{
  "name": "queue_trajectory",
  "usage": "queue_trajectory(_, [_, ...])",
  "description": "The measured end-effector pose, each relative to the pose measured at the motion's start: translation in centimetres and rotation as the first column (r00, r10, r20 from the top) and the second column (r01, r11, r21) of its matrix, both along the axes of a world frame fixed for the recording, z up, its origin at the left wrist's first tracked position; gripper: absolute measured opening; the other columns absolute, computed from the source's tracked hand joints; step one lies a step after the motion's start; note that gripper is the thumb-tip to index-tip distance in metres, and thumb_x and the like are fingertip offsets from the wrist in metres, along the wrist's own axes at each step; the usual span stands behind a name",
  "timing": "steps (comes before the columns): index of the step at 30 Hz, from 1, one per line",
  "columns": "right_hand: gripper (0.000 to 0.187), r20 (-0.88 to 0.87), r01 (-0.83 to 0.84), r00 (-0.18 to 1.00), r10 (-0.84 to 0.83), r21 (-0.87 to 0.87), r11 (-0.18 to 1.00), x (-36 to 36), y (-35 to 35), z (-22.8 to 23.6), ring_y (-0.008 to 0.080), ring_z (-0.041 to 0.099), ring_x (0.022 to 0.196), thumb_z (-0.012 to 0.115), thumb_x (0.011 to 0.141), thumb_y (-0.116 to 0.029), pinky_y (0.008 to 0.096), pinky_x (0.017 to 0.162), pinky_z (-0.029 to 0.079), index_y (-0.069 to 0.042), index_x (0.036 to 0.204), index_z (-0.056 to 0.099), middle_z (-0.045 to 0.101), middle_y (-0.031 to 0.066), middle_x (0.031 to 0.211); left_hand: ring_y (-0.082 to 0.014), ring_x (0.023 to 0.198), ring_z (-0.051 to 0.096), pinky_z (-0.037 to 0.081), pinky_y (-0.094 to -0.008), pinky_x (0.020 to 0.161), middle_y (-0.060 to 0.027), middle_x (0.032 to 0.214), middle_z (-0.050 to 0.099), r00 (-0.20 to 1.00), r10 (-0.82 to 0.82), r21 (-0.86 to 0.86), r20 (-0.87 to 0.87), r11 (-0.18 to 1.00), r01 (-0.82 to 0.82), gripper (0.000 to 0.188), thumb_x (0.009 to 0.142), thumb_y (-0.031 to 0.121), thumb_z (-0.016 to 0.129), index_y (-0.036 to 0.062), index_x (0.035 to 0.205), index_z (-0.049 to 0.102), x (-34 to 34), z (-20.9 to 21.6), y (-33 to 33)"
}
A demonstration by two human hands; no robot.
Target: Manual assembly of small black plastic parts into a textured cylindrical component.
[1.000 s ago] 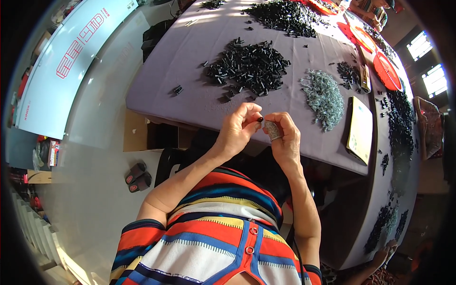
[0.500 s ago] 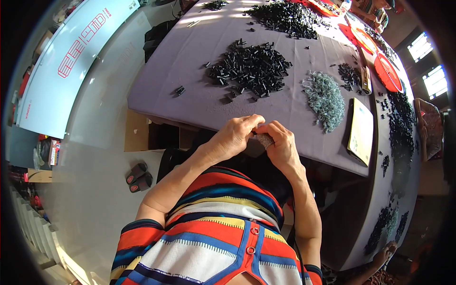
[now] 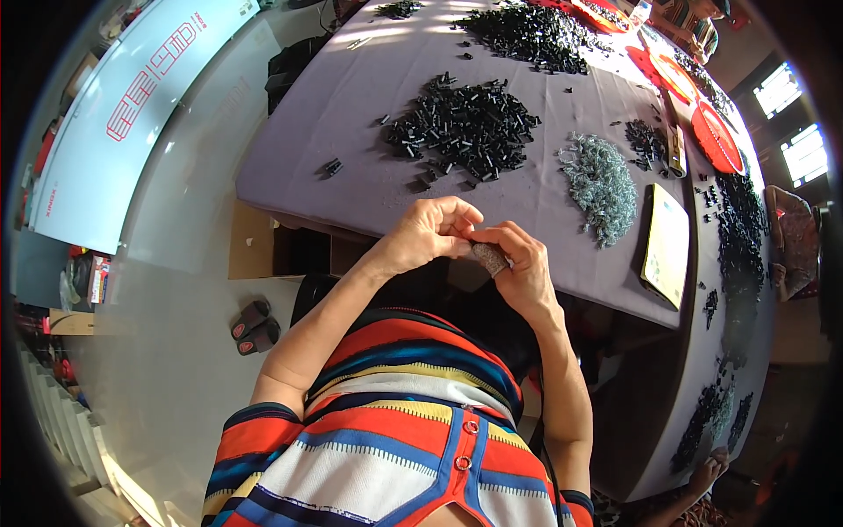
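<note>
Left hand (image 3: 430, 235) half-curled, thumb and forefinger apart, tips at the right hand's. Right hand (image 3: 520, 263) curled in by its grey thumb wrap (image 3: 490, 258) (can't tell if either pinches a part). Black pile (image 3: 465, 127) ahead of both; clear pile (image 3: 600, 189) ahead-right.

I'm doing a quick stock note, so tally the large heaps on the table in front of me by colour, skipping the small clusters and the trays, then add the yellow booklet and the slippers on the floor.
Black heaps: 2
Pale grey heap: 1
Yellow booklet: 1
Dark slippers: 2
Total: 6
</note>
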State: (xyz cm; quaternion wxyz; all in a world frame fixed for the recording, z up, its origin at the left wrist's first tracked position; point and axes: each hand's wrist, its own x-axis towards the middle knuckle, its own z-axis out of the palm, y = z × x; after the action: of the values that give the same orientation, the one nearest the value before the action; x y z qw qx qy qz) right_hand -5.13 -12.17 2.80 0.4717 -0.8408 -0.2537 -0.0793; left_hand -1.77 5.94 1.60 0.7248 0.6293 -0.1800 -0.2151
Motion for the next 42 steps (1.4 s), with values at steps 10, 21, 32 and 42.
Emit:
queue_trajectory(10, [0.034,-0.204,0.153,0.973,-0.110,0.210,0.966,0.3,0.1,-1.9,0.0238,0.064,0.078,0.056,0.067,0.014,0.0284,0.070,0.049,-0.003,0.095,0.064,0.062,0.0102,0.083,-0.0082,0.065,0.057,0.047,-0.0207,0.058,-0.0024,0.079,0.061,0.928,0.178,-0.194,-0.328,0.949,-0.250,0.009,0.085,0.004,0.060,0.0018,0.093,0.058,-1.2,-2.2,-1.7])
queue_trajectory(21, [0.022,-0.378,0.157,0.923,-0.076,0.188,0.970,-0.2,-0.4,-0.8,0.0088,0.058,0.069,0.051,0.078,0.014,0.0227,0.062,0.049,-0.001,0.091,0.059,0.064,0.0029,0.082,-0.0038,0.058,0.046,0.041,-0.0179,0.054,0.0030,0.070,0.055,0.991,0.126,-0.009,-0.053,0.992,-0.127,0.010,0.087,0.012,0.059,0.0022,0.086,0.061,-0.7,-0.9,-0.8])
queue_trajectory(32, [0.026,-0.246,0.140,0.967,-0.072,0.271,0.952,-0.1,0.2,-1.5,0.0100,0.056,0.067,0.050,0.071,0.017,0.0231,0.062,0.046,0.000,0.090,0.057,0.061,0.0049,0.077,-0.0042,0.059,0.045,0.039,-0.0185,0.056,0.0033,0.070,0.052,0.990,0.092,-0.059,-0.102,0.993,-0.099,0.016,0.091,0.019,0.057,0.0033,0.092,0.058,-0.4,-1.8,-1.1])
queue_trajectory(42, [0.025,-0.447,0.232,0.895,-0.015,0.437,0.869,-0.1,0.4,-1.3,0.0095,0.058,0.069,0.046,0.076,0.017,0.0223,0.065,0.047,0.000,0.090,0.057,0.060,0.0024,0.081,-0.0072,0.061,0.047,0.042,-0.0214,0.059,0.0015,0.073,0.052,0.964,0.098,-0.193,-0.249,0.970,-0.148,0.015,0.092,0.018,0.053,0.0037,0.094,0.057,-0.3,-2.3,-1.1])
